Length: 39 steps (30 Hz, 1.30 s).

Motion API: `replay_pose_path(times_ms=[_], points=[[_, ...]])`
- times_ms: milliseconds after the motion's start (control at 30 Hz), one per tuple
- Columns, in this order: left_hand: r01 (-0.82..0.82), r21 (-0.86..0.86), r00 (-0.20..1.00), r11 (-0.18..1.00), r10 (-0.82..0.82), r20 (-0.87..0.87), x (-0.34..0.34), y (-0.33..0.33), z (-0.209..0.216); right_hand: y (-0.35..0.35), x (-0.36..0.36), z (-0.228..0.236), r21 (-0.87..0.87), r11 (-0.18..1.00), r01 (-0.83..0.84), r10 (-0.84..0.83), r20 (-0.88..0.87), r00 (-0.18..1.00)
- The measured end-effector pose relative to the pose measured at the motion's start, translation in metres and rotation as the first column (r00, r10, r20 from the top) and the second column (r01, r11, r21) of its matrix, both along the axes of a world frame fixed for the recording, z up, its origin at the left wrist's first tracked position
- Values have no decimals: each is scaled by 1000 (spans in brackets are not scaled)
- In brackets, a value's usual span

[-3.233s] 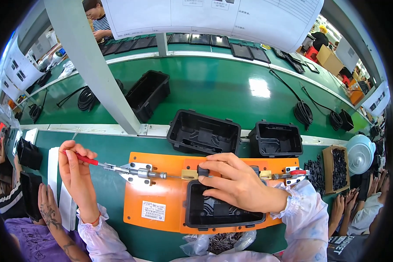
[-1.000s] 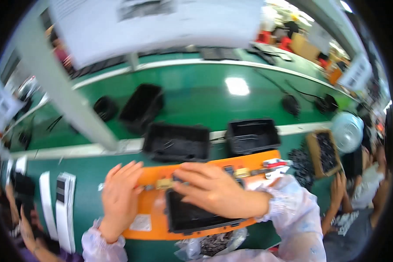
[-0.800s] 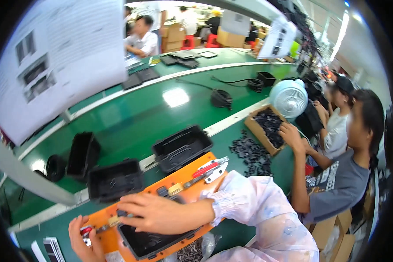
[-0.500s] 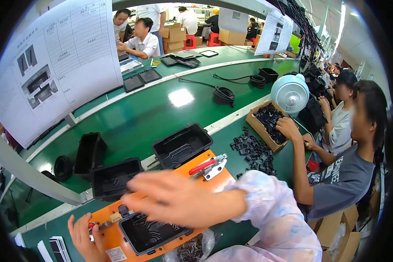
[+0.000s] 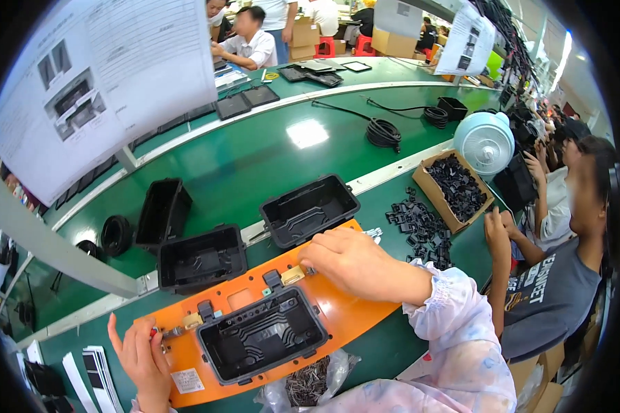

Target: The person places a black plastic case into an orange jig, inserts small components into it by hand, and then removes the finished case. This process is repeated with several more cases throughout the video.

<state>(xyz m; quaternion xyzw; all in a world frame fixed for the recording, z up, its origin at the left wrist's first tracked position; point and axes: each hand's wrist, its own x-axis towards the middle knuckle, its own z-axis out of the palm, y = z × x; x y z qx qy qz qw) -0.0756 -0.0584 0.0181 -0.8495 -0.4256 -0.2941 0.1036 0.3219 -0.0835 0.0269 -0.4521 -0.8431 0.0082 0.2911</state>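
Observation:
A black plastic box (image 5: 258, 344) with two hinge lugs lies open side up on an orange fixture plate (image 5: 358, 310). My left hand (image 5: 141, 361) is at the plate's left end. Its thumb and fingers close around the red-handled toggle clamp (image 5: 174, 332) there, and a bit of red shows between them. On the far right part of the plate, my right hand (image 5: 355, 265) curls over a second toggle clamp (image 5: 373, 234). That clamp's handle is hidden under the palm. Tan blocks (image 5: 293, 275) on both clamps meet the box's lugs.
Black boxes (image 5: 310, 210) stand beyond the plate. A clear bag of screws (image 5: 306, 382) lies at its near edge. To the right are loose black clips (image 5: 420, 224), a carton of clips (image 5: 479, 217), a fan (image 5: 486, 144) and a co-worker (image 5: 558, 275). A post (image 5: 62, 234) rises at left.
My right hand has moved from above the box to the right-hand clamp and closed over its red handle. The box is now uncovered. The whole view has shifted slightly.

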Motion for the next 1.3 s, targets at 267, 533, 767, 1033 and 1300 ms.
replay_pose_path(times_ms=[267,533,767,1033,1300], points=[[-53,59,999,997,53,0,4,-3,2,0,-8,-9,219,973,70,-72,4,997],[-216,313,976,925,195,96,-33,2,21,0,32,14,266,872,412,-321,-326,889],[-332,-275,593,902,426,683,-162,30,-37,-40,178,-38,-531,741,411,-671,-580,461],[-555,24,809,831,533,248,-93,19,-17,-45,41,-1,252,787,563,-543,-148,827],[243,-155,970,958,-238,52,58,106,-6,-68,-93,-27,-162,941,-299,306,20,952]])
